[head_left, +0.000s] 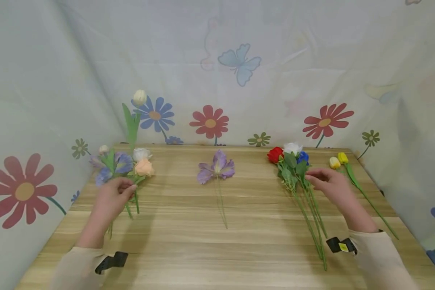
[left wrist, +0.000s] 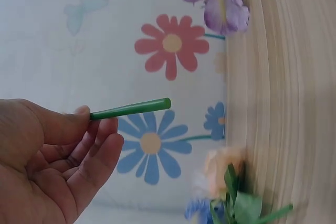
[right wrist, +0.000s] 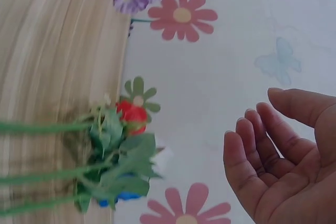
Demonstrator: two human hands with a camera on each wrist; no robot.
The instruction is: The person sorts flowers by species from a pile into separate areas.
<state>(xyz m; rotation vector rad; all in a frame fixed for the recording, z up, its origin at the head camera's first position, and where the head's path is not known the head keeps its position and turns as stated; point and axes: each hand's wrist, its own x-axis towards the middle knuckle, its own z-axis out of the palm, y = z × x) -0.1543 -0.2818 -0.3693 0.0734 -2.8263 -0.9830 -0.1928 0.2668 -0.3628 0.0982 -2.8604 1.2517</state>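
Head view overlooks table [head_left: 217,241] — wrist views close, seemingly sideways.

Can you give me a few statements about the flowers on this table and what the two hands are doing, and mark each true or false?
1. The left hand grips a bunch of flowers by the stems. True.
2. The right hand holds the yellow tulips. False: it holds nothing and hovers open by the roses.
3. A purple flower lies alone at mid-table. True.
4. The roses are all red. False: one red, one white, one blue.
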